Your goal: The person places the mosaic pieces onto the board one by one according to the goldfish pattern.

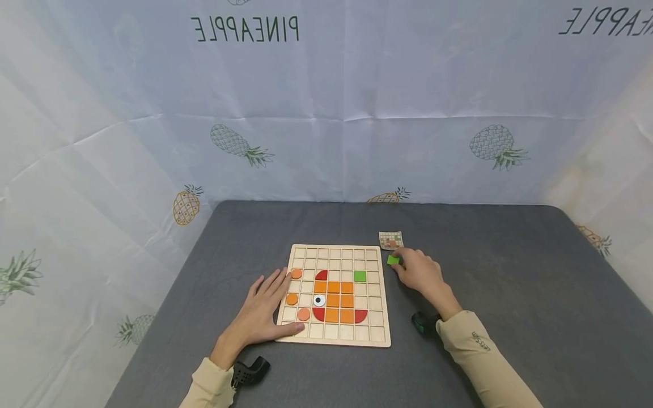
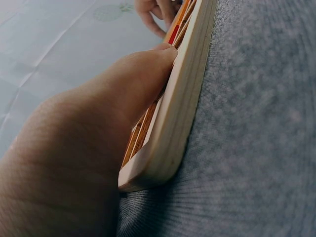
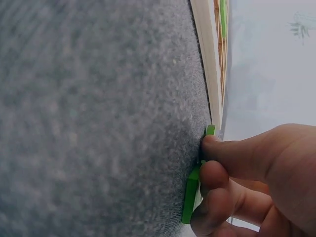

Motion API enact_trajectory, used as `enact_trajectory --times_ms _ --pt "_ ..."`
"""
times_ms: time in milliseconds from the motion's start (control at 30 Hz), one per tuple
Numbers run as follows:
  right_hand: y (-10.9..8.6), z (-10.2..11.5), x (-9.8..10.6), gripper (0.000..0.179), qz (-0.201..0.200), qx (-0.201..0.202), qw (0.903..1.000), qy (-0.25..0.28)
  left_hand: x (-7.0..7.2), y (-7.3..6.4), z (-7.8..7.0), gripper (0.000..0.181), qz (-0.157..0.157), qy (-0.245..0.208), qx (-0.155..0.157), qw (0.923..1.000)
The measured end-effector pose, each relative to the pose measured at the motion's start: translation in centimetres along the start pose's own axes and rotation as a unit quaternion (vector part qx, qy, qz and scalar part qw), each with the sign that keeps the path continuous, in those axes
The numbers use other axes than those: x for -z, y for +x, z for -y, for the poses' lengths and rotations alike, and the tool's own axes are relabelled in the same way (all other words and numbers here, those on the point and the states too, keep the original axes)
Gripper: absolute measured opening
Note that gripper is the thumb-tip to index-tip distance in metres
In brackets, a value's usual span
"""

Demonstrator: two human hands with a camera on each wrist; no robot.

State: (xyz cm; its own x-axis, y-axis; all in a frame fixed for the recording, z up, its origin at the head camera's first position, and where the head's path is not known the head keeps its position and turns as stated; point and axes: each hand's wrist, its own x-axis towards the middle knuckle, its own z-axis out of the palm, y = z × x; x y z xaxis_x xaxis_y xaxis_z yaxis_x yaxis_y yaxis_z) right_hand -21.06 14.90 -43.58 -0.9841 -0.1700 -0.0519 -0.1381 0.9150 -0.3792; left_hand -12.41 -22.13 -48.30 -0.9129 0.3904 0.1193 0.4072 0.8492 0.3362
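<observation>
A wooden grid board (image 1: 377, 331) lies on the table. On it sit several orange squares (image 1: 333, 301), red quarter-round tiles (image 1: 360, 316), a white eye disc (image 1: 319, 300), orange discs (image 1: 292, 298) along the left and a green square (image 1: 360, 276) at upper right. My left hand (image 1: 260, 310) rests spread on the board's left edge, its thumb over the front left corner. To the right of the board, my right hand (image 1: 420, 273) pinches a green square tile (image 1: 393, 259) between thumb and fingers, low over the table. Green shows at two spots by these fingertips (image 3: 213, 174) in the right wrist view.
A small picture card (image 1: 390, 240) of a grid pattern lies just beyond the right hand. The dark grey table (image 1: 484, 243) reaches back to a pineapple-print curtain (image 1: 347, 158). Black wrist devices (image 1: 250, 371) sit at both cuffs.
</observation>
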Motion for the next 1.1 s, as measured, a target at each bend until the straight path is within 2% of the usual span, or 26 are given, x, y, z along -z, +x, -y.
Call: enact_trajectory --times_ms 300,600,1100 --pt "-0.1 1.0 0.3 0.053 -0.011 0.016 0.9998 0.007 0.0 0.1 0.0 0.112 0.001 -0.003 -0.001 1.0" --pt "-0.1 2.4 -0.1 0.036 -0.026 0.054 0.9976 0.033 0.1 0.0 -0.1 0.112 -0.001 -0.002 -0.002 1.0" --pt "0.5 4.9 -1.3 0.034 -0.005 0.088 0.9959 0.021 0.0 0.0 0.0 0.112 -0.002 -0.005 0.001 1.0"
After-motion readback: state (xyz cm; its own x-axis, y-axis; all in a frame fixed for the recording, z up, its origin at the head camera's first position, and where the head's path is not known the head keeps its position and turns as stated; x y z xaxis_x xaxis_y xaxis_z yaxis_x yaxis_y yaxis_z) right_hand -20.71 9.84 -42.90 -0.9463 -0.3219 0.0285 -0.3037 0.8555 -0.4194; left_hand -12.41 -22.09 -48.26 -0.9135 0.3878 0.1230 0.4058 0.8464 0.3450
